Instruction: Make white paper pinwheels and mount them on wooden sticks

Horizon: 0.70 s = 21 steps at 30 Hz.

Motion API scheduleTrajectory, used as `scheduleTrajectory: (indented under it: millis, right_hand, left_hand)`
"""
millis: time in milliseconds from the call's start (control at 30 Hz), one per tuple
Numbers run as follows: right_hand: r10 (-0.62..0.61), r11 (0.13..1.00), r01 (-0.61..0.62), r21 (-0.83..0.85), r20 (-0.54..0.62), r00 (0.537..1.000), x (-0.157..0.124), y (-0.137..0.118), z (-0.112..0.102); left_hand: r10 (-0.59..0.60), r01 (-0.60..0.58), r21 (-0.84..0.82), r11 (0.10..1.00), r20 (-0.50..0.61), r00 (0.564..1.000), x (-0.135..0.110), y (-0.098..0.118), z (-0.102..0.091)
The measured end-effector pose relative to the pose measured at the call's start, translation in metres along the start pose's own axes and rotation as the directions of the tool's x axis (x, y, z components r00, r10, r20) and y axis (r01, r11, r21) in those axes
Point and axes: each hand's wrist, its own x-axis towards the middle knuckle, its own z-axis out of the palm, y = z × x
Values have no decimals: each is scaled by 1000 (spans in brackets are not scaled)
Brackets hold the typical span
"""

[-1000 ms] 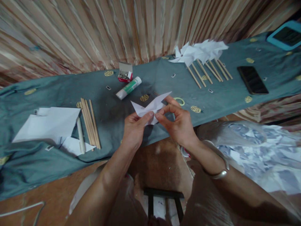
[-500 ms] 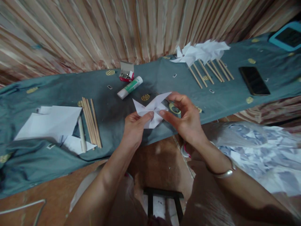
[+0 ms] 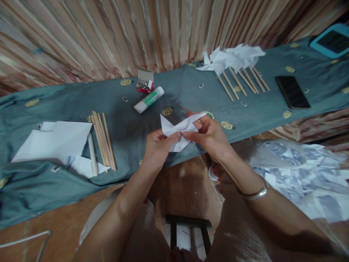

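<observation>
A striped curtain [image 3: 109, 36] fills the far side, and in front of it a grey-green cloth [image 3: 54, 105] runs left to right over the table. At the near right lies a clear bag of paper scraps [image 3: 300, 171]. White sheets [image 3: 51, 140] lie at the left of the cloth, with a bundle of wooden sticks [image 3: 103, 140] just to their right. Finished paper pinwheels [image 3: 231, 58] on sticks rest at the far right, near a dark phone [image 3: 292, 92]. At the near edge of the cloth, in the middle, the left hand [image 3: 158, 145] and the right hand [image 3: 211, 136] both pinch a folded white paper [image 3: 178, 131] between thumb and fingertips (its points jut up and right), holding it just above the cloth. Beyond it lie a glue stick [image 3: 149, 99] and a small open box [image 3: 144, 82].
</observation>
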Motion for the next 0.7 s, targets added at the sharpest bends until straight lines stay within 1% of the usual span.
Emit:
scheduleTrajectory:
  millis: [167,333,533,700]
  right_hand:
    - [19,998,-22,-57,-57,998,0,-1,1]
    - [-18,993,11,-114,-61,998,0,3,-1]
    - [-14,988,6,-156,-50,999,1,2,-1]
    - [4,992,-12,-122,-61,998,2,2,-1]
  left_hand:
    - [67,-66,60,996,-15,998,-1,1,-1]
    - [115,-114,91,989,-4,993,1,1,-3]
    - [94,-95,136,986,17,995,2,1,-4]
    - [80,-85,161,983,34,996,1,3,-5]
